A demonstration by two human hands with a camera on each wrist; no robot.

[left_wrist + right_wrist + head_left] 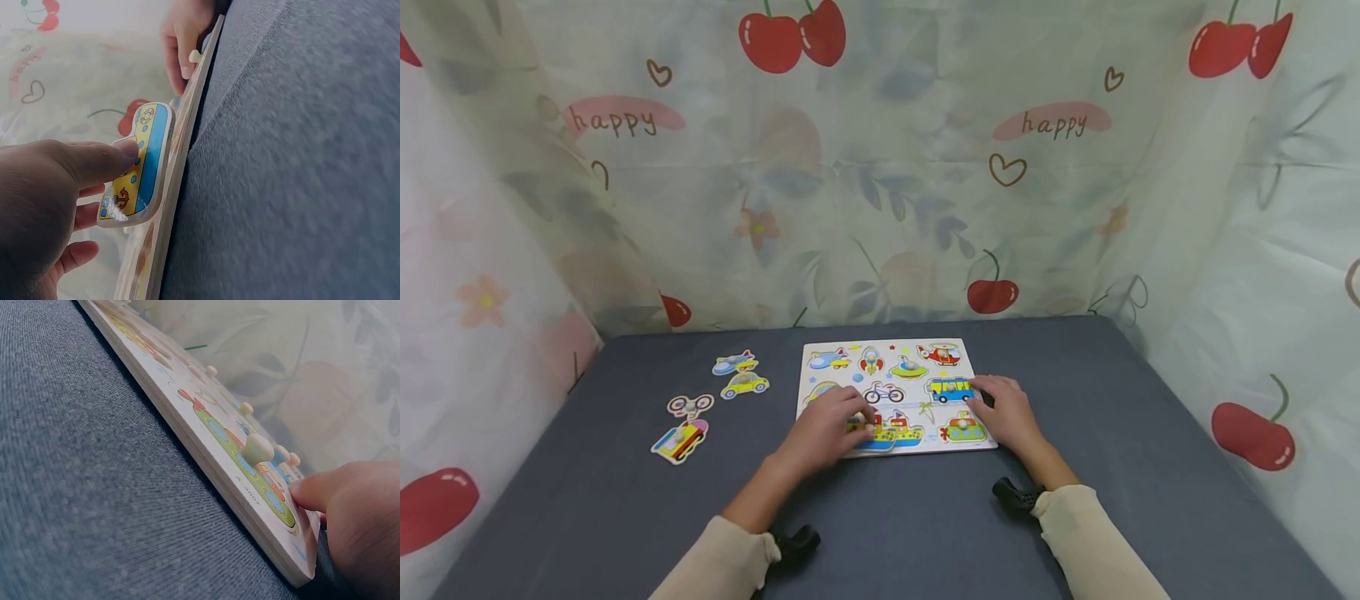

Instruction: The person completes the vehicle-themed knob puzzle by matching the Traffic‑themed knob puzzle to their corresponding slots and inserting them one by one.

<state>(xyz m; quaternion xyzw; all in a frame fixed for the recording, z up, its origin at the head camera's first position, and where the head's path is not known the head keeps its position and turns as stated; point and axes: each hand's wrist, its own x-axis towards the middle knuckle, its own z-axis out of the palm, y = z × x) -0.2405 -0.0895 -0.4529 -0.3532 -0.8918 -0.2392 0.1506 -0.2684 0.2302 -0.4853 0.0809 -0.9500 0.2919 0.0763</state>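
Note:
My left hand (827,425) pinches a ship puzzle piece (156,156), blue and yellow with an anchor and a lifebuoy, between thumb and fingers. The piece is tilted close over the front of a white wooden peg puzzle board (932,442), overlapping the printed ship there. My right hand (1011,421) rests at the board's right edge, with thumb and forefinger stretched out onto it. Nearest to that thumb are a green submarine piece (964,430) with a round knob (258,449) and a blue bus piece (951,389), both lying in the board.
Left of the board lie loose pieces: a plane (735,363), a yellow car (745,384), a bicycle (691,407) and a train (681,440). A helicopter piece (942,356) sits in the board's back row. A cherry-print curtain (880,208) surrounds the dark tabletop (910,525).

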